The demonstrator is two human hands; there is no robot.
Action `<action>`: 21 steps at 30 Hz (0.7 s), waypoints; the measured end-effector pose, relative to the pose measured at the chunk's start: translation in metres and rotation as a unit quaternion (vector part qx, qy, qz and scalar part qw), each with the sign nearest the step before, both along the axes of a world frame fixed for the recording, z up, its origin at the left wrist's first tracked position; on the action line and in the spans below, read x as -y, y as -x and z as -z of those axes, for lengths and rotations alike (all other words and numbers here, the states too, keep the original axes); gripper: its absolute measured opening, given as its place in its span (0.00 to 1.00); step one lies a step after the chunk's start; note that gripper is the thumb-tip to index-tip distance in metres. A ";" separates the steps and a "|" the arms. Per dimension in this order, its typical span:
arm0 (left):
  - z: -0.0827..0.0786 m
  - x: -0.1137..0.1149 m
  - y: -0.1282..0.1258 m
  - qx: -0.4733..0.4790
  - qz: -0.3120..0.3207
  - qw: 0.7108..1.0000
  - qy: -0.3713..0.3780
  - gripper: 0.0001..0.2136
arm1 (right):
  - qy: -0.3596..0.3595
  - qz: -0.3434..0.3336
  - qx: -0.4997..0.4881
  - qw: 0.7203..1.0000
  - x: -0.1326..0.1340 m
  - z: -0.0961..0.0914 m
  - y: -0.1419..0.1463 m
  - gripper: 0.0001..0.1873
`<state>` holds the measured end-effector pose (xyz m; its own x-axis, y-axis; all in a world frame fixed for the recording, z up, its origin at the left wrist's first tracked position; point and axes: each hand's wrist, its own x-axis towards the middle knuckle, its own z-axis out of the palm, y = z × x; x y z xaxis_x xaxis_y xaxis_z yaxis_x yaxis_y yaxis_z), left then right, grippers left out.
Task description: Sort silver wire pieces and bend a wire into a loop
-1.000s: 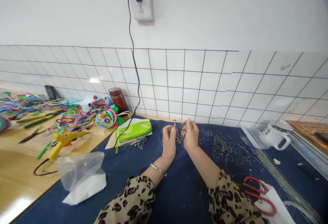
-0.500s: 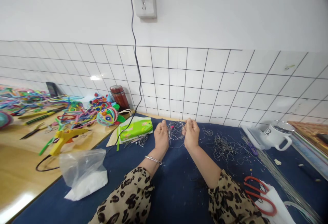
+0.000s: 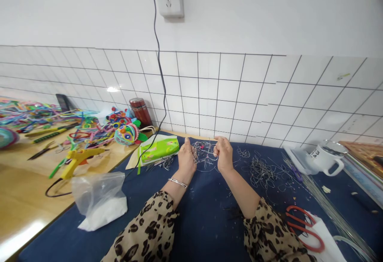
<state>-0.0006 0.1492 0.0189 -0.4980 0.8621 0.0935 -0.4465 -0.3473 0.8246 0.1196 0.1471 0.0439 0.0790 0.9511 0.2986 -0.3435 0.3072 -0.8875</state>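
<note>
Two bare hands, in leopard-print sleeves (image 3: 146,228), reach forward over a desk (image 3: 206,218) covered in dark blue cloth. Between them is a small openwork wire frame (image 3: 206,157) of thin, silvery bent wire with a bright pink spot. The left hand (image 3: 186,159), a silver bangle (image 3: 178,182) at its wrist, has its fingers closed on the frame's left side, thumb pointing up. The right hand (image 3: 224,156) is at the frame's right edge, its fingers curled inward; whether they pinch a wire cannot be told.

Just left of the left fingers lie a bright green packet (image 3: 160,150) and a small heap of wire pieces (image 3: 166,162). Farther left are a clear bag of white material (image 3: 100,204), a yellow glue gun (image 3: 76,160) and a colourful decorated ball (image 3: 126,134). Right of the right fingers is a tangle of loose wire (image 3: 261,172); farther right stands a white mug (image 3: 326,160). Nearer the wearer than the right fingers, and to their right, lie red-handled scissors (image 3: 314,240).
</note>
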 end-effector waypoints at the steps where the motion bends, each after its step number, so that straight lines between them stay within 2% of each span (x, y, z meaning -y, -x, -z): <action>1: 0.000 0.000 0.001 0.002 -0.008 1.000 -0.001 0.23 | -0.010 -0.016 -0.005 1.000 0.001 0.000 0.001 0.20; 4: -0.001 -0.002 0.006 0.007 -0.032 0.999 -0.005 0.23 | -0.041 -0.060 -0.018 0.997 0.006 -0.001 0.004 0.24; 7: -0.001 -0.003 0.010 0.010 -0.050 0.999 -0.006 0.22 | -0.054 -0.080 0.011 0.995 0.010 -0.002 0.008 0.23; 13: 0.000 -0.003 0.007 0.017 -0.049 0.999 -0.008 0.23 | -0.057 -0.027 0.055 0.997 0.015 -0.001 0.015 0.13; 21: -0.002 0.003 -0.002 0.033 -0.009 0.999 -0.010 0.21 | -0.013 0.027 0.019 0.999 0.019 -0.003 0.018 0.14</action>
